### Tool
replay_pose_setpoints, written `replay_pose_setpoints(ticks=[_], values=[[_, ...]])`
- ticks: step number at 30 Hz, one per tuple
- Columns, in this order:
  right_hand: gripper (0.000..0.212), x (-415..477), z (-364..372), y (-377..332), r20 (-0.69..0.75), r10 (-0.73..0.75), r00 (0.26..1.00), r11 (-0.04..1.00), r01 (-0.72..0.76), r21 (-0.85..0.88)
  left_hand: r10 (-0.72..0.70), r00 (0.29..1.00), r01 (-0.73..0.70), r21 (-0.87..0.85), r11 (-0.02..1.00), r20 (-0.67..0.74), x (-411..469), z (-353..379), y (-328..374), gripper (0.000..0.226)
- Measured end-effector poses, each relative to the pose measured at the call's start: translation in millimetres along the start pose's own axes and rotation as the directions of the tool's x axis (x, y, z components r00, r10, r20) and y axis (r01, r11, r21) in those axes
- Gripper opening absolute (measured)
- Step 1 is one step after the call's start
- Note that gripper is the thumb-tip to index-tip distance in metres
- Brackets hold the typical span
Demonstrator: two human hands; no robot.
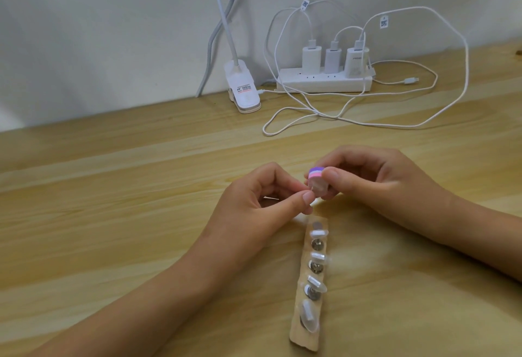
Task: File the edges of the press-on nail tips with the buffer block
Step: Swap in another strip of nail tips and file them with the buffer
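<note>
My right hand (375, 184) grips a small buffer block (315, 173) with purple, pink and white layers between thumb and fingers. My left hand (262, 204) pinches a clear press-on nail tip (313, 190) with thumb and forefinger, and the tip touches the underside of the block. Both hands hover just above the wooden table (113, 192). Below them lies a wooden holder strip (309, 283) with several clear nail tips mounted on metal studs; its top stud (318, 226) is bare.
A white power strip (324, 82) with three chargers stands at the back by the wall. Loose white cables (367, 122) loop over the table behind my hands. A white clip lamp base (243, 91) sits left of the strip.
</note>
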State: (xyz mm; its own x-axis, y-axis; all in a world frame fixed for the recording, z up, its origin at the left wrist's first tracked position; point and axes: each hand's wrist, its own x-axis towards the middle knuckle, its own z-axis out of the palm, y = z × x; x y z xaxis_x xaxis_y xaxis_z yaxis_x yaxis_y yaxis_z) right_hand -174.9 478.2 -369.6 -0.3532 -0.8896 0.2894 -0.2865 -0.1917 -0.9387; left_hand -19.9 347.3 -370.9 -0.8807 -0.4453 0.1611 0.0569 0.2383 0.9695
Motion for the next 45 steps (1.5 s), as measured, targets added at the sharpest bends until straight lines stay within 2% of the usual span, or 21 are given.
replay_pose_setpoints(ticks=[3, 5, 10, 13, 16, 19, 23, 26, 29, 33, 36, 39, 45], values=[[0.025, -1.8, -0.3, -1.5, -0.026, -0.034, 0.999, 0.999, 0.034, 0.025, -0.007, 1.000, 0.007, 0.008, 1.000, 0.000, 0.6, 0.1, -0.6, 0.010], [0.027, -1.9, -0.3, -0.9, 0.016, 0.002, 1.000, 0.999, -0.003, 0.036, -0.001, 1.000, 0.001, 0.005, 1.000, 0.001, 0.8, 0.3, -0.3, 0.013], [0.026, -2.2, -0.1, -1.3, 0.002, -0.007, 1.000, 1.000, 0.007, 0.011, 0.001, 1.000, -0.001, 0.007, 1.000, 0.002, 0.5, 1.1, 0.3, 0.017], [0.018, -2.0, -0.5, -0.8, 0.015, 0.009, 1.000, 1.000, -0.009, -0.003, 0.001, 1.000, -0.001, 0.001, 1.000, 0.002, 1.0, 0.9, -0.1, 0.017], [0.023, -3.0, -0.8, -1.4, -0.031, -0.060, 0.998, 0.998, 0.059, -0.036, -0.004, 1.000, 0.004, -0.004, 1.000, 0.000, 0.8, 0.5, 0.1, 0.017], [0.022, -1.8, -1.2, -1.8, -0.012, -0.021, 1.000, 1.000, 0.021, -0.020, -0.010, 1.000, 0.010, 0.014, 1.000, 0.000, 0.3, 0.2, -1.2, 0.019], [0.020, -1.5, -0.8, -2.3, -0.031, -0.098, 0.995, 0.989, 0.093, -0.117, -0.015, 1.000, 0.015, 0.009, 1.000, 0.000, 1.3, -1.1, -1.7, 0.014], [0.020, -0.2, -1.2, -1.7, -0.011, -0.021, 1.000, 0.997, 0.020, -0.080, -0.011, 1.000, 0.011, 0.001, 1.000, -0.004, 1.4, -0.6, -0.8, 0.019], [0.024, -0.7, -1.2, -2.2, -0.022, -0.104, 0.994, 0.987, 0.101, -0.122, -0.010, 1.000, 0.010, 0.001, 1.000, -0.001, 1.3, -0.2, -0.2, 0.018], [0.019, -0.1, -2.4, -1.2, -0.007, -0.059, 0.998, 0.990, 0.057, -0.131, -0.015, 1.000, 0.015, 0.007, 1.000, 0.000, 1.0, -0.4, -0.7, 0.017], [0.018, -1.2, -2.5, -1.9, -0.011, -0.150, 0.989, 0.972, 0.145, -0.187, -0.016, 1.000, 0.016, 0.010, 1.000, 0.001, 1.2, -0.3, -0.1, 0.019], [0.021, -1.2, -3.5, -0.5, -0.008, -0.082, 0.997, 0.991, 0.080, -0.110, -0.024, 1.000, 0.024, 0.018, 1.000, 0.001, 1.5, -0.3, -1.1, 0.020], [0.018, -0.3, -3.3, 0.4, -0.010, -0.059, 0.998, 0.994, 0.057, -0.096, -0.027, 1.000, 0.027, 0.005, 1.000, -0.013, 1.6, -1.3, -1.0, 0.021]])
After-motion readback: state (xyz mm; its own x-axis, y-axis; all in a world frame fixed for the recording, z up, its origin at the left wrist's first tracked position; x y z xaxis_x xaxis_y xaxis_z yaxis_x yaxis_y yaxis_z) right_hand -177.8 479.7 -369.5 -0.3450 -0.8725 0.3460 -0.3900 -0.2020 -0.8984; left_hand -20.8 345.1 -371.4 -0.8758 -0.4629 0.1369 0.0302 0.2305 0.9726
